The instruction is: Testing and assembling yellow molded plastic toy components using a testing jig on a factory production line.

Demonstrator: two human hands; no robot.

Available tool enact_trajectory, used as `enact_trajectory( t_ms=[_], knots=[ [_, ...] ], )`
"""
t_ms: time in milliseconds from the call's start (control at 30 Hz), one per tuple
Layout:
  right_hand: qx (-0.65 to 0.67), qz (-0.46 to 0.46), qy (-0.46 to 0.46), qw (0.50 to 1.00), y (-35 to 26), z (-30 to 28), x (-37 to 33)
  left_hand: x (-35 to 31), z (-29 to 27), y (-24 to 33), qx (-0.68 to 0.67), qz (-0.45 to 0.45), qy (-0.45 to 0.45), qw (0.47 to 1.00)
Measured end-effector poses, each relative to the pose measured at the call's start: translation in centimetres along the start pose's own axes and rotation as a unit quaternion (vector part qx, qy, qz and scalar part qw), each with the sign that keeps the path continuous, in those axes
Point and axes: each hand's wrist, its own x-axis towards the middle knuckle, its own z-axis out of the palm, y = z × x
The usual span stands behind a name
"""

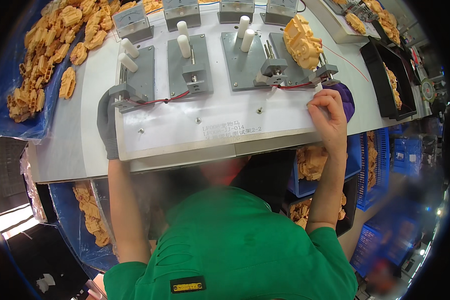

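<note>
A white test board (185, 132) lies in front of me. Grey fixture plates (189, 65) with white pegs and small metal clamps are mounted on it. My left hand (106, 125), in a grey glove, rests along the board's left edge beside the leftmost clamp (127, 95); its fingertips are hidden. On the rightmost plate sits a yellow-orange plastic gear housing (303, 42). My bare right hand (330, 115) is near the right front edge, just below the rightmost clamp (325, 74). Its thumb and index finger are pinched together; what is between them, if anything, is too small to name.
Several analog meters (181, 10) stand behind the plates. Housings are heaped on a blue plastic sheet (47, 107) at left. A black tray (385, 80) is at right, a purple cloth-like item (346, 102) beside my right hand. Blue crates (355, 150) stand below the table edge.
</note>
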Motion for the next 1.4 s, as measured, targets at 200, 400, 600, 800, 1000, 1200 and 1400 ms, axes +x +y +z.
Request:
enact_trajectory(
  t_ms=[200, 400, 600, 800, 1000, 1200, 1400],
  knots=[
    [-0.015, -0.003, -0.006, 1.0, 0.0, -0.1, 0.0, 0.2, -0.5, -0.8, 0.011, -0.008, 0.016, 1.0],
    [-0.012, -0.008, 0.009, 1.0, 0.4, -0.2, -0.1, -0.1, -0.1, -0.1, 0.015, 0.012, 0.001, 1.0],
    [0.002, -0.017, 0.012, 1.0, 0.7, -0.1, -0.1, 0.1, -0.4, -0.5, 0.035, 0.009, 0.01, 0.999],
    [0.027, -0.026, 0.015, 0.999, 0.9, 0.0, -0.3, 0.2, -0.6, -0.8, 0.015, -0.001, 0.002, 1.0],
    [0.012, -0.016, 0.015, 1.0, 0.6, 0.1, -0.3, 0.3, -0.8, -1.0, 0.03, 0.013, 0.003, 0.999],
    [0.013, -0.014, 0.017, 1.0, 0.6, 0.0, -0.2, 0.4, -0.8, -1.0, 0.048, 0.02, -0.002, 0.999],
    [0.004, -0.018, 0.022, 1.0, 0.2, 0.1, -0.2, 0.0, -0.3, -0.4, 0.016, 0.01, -0.001, 1.0]
  ],
)
